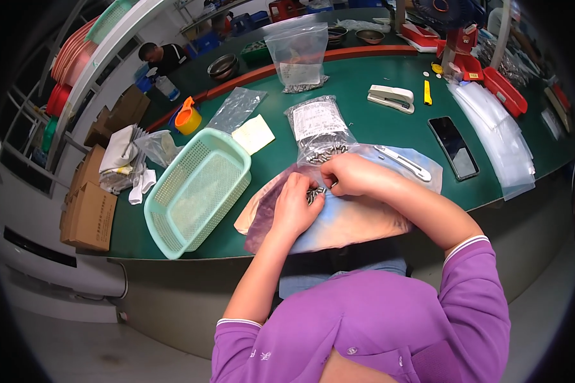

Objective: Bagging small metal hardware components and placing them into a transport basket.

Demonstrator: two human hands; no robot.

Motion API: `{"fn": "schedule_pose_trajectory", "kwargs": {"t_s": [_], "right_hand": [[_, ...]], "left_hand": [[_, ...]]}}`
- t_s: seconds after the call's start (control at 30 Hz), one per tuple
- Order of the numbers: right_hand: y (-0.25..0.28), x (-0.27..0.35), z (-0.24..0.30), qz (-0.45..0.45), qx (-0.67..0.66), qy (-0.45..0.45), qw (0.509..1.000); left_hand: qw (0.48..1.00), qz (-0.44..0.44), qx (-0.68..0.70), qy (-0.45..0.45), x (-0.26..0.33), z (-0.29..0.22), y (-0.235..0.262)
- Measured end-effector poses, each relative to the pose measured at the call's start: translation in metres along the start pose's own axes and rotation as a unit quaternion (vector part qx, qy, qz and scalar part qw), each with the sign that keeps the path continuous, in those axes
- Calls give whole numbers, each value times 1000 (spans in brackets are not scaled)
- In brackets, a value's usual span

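Observation:
My left hand (295,205) rests on a multicoloured cloth (358,223) at the table's front edge. Its fingers curl round several small shiny metal pieces (314,194). Close beside it, my right hand (351,175) is bent down with the fingertips pinched together; what they hold, if anything, is hidden. Just beyond both hands lies a clear plastic bag (326,142) of similar metal pieces, with a white label (319,118) on it. A white box cutter (402,163) lies on the cloth to the right of my right hand.
A pale green basket (244,185) stands left on the green table (377,70). Behind are an orange cup (188,117), a yellow paper (253,134) and another clear bag (297,57). To the right lie a stapler (391,97), a phone (453,147) and plastic bags (498,137). Cardboard boxes (89,210) flank the left.

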State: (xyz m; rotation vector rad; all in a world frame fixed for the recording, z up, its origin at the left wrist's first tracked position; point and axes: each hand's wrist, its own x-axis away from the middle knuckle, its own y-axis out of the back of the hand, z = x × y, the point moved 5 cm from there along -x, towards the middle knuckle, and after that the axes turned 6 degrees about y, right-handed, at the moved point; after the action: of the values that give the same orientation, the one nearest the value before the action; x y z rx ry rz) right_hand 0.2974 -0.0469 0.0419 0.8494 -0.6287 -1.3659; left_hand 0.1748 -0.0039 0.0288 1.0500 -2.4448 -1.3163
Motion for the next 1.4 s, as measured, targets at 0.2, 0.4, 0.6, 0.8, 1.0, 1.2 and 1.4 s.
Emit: {"fn": "schedule_pose_trajectory", "kwargs": {"t_s": [0.2,0.4,0.6,0.8,1.0,1.2,1.4], "right_hand": [[4,1,5,16,14,-23,1000],[3,4,8,8,14,-7,1000],[3,5,11,40,-4,-17,999],[9,5,13,38,-24,-1,999],[31,-11,2,-119,76,47,989],[34,-1,3,-249,188,146,939],[13,15,17,-72,28,62,995]], "left_hand": [[993,-86,-12,-77,6,-3,1],[996,-71,2,-59,5,-1,-1],[995,-80,3,-64,6,-1,0],[994,-81,4,-70,6,-1,1],[995,-78,6,-64,7,-1,1],[996,-72,34,-45,6,2,-1],[997,-44,55,-30,5,3,1]]}}
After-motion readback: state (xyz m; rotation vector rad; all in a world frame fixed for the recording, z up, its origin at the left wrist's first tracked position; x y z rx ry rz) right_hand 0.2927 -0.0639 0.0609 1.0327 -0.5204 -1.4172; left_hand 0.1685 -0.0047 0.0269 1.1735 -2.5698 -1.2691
